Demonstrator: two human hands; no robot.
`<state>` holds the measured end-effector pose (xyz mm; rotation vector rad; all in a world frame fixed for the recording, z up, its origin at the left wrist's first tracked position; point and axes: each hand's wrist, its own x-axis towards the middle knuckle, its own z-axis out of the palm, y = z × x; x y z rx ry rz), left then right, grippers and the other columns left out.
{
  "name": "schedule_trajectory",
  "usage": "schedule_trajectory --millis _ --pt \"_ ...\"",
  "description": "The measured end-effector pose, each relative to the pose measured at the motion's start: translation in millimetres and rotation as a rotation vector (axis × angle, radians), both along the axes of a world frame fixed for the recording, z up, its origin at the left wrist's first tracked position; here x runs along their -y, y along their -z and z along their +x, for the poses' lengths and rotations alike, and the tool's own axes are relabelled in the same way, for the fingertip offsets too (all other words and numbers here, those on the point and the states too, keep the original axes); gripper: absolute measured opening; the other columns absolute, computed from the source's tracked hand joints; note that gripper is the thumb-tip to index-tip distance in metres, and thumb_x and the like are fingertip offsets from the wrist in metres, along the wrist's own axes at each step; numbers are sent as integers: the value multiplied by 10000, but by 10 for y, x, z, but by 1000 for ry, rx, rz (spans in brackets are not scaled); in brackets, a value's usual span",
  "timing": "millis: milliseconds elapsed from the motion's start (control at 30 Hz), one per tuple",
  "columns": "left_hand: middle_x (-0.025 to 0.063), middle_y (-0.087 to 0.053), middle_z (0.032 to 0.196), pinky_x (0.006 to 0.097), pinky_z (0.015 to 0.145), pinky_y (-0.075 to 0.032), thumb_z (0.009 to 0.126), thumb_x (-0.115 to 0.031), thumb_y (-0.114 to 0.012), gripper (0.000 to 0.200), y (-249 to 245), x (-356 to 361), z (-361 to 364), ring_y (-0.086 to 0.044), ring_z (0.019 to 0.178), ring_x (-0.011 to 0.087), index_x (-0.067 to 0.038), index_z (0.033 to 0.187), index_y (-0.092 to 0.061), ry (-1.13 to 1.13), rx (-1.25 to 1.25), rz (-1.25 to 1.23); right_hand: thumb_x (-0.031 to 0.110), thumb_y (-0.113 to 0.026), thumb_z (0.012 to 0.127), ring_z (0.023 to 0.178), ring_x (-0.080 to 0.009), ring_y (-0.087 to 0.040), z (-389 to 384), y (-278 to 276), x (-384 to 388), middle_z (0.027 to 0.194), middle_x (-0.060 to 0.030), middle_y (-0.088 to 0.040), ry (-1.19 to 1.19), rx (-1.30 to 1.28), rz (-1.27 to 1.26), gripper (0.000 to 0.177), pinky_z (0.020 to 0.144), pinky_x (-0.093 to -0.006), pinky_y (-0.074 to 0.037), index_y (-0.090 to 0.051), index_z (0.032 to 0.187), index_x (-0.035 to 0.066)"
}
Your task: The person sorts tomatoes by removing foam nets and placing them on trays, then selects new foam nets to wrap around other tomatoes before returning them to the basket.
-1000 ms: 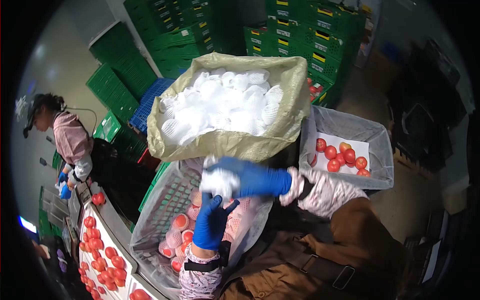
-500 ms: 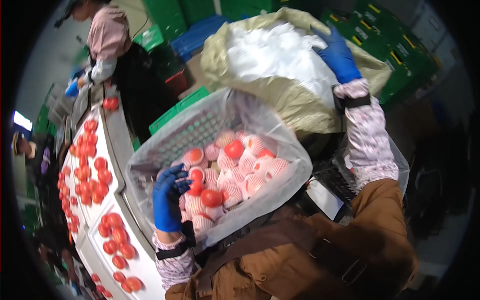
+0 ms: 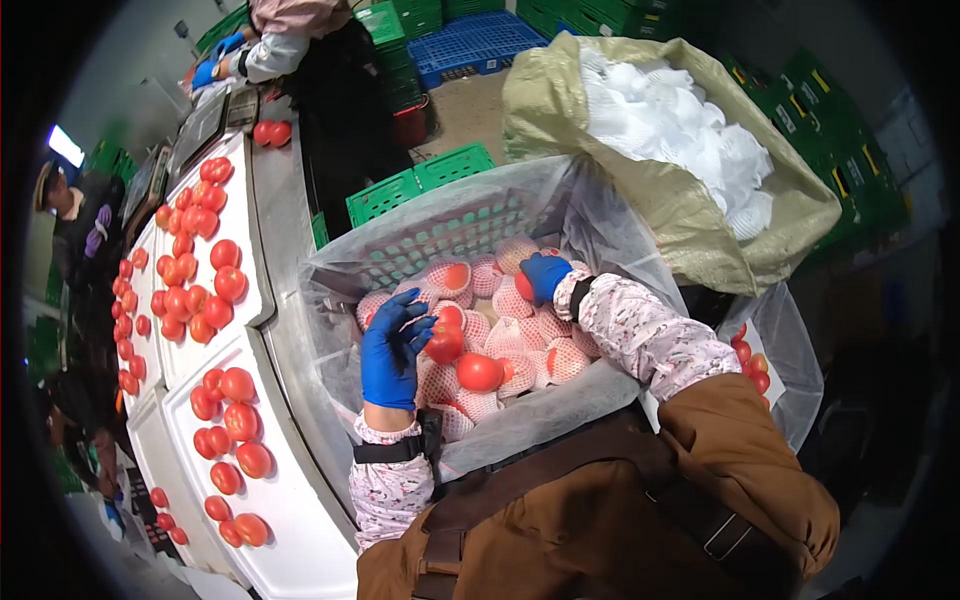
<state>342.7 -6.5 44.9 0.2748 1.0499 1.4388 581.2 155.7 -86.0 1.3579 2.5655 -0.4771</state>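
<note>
My right hand (image 3: 546, 276), in a blue glove, reaches into the lined crate (image 3: 330, 268) with its fingers closed over a bare red tomato (image 3: 524, 286). Much of that tomato is hidden under the fingers. At the crate's left side my left hand (image 3: 391, 352), also blue-gloved, has its fingers apart and slightly bent. Its fingertips are right at another bare tomato (image 3: 444, 344). A third bare tomato (image 3: 480, 373) lies nearer to me. Around them are several tomatoes in pinkish foam nets (image 3: 512, 337).
To the left, white trays (image 3: 300, 500) bear rows of red tomatoes (image 3: 240, 420). A pale green sack (image 3: 690, 245) of white foam nets (image 3: 690, 130) stands behind the crate. Some tomatoes (image 3: 752, 365) lie at my right. A person (image 3: 310, 60) works at the far left.
My right hand has moved from the sack of foam nets down into the crate, onto a bare tomato. My left hand stays beside the same tomato. The whole view has shifted.
</note>
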Motion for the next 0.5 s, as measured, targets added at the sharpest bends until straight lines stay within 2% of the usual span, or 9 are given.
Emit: schedule_trajectory --millis 100,133,167,233,300,367,400,433,500 --pt "91 -605 908 221 649 -478 813 -181 -512 299 8 9 -4 -602 780 174 -12 1056 -554 30 78 66 369 -696 582 836 -340 -589 -38 -324 -71 916 -176 -605 86 -43 -192 494 740 -380 -469 -592 958 64" --pt "89 -606 910 228 668 -475 806 -172 -515 294 -56 1 22 -604 778 173 -16 1053 -556 32 -45 58 432 -674 624 762 -304 -612 -75 -426 -76 864 -159 -622 159 -156 -323 548 695 -339 -481 -589 978 23" --pt "88 -608 913 236 687 -473 800 -162 -518 290 -98 0 55 -607 777 171 -20 1050 -558 34 -172 42 439 -616 712 683 -217 -610 -86 -517 -25 838 -112 -624 351 -373 -679 530 638 -294 -487 -574 1021 10" --pt "89 -567 1065 270 846 -420 735 -117 -613 413 -55 -25 130 -559 963 197 -34 1129 -523 106 -398 166 479 -518 783 572 -169 -605 -257 -939 213 748 -129 -627 474 -629 -1001 519 475 -230 -473 -573 992 8" --pt "81 -499 1172 286 916 -375 689 -111 -681 564 -83 -23 321 -511 1038 192 -51 1207 -466 117 -867 354 455 -444 843 542 -150 -599 -388 -1023 381 738 -119 -626 462 -788 -1204 484 470 -200 -466 -537 1054 30" --pt "89 -461 1216 293 906 -391 661 -127 -722 667 -37 -46 360 -511 1042 205 -71 1253 -419 206 -946 466 550 -372 852 511 -153 -592 -507 -1517 553 716 -109 -628 306 -729 -1276 579 464 -202 -458 -553 995 19" --pt "118 -470 1202 286 856 -432 670 -134 -719 658 -264 12 334 -524 1026 227 -66 1250 -417 234 -557 348 564 -361 850 512 -155 -594 -523 -1547 515 708 -109 -626 317 -785 -1278 599 470 -207 -461 -558 979 14" --pt "154 -500 1159 351 857 -447 721 -297 -668 622 -254 11 245 -483 1091 270 -71 1244 -417 204 -466 308 578 -349 848 513 -157 -596 -548 -1567 468 701 -109 -624 325 -846 -1276 619 475 -211 -464 -563 962 8" --pt "193 -479 1166 402 750 -510 758 -436 -592 632 -111 13 91 -467 1089 367 -62 1230 -401 56 376 125 542 -386 850 592 -227 -619 -553 -1135 406 726 -137 -627 217 -883 -1190 574 527 -282 -483 -576 954 10"
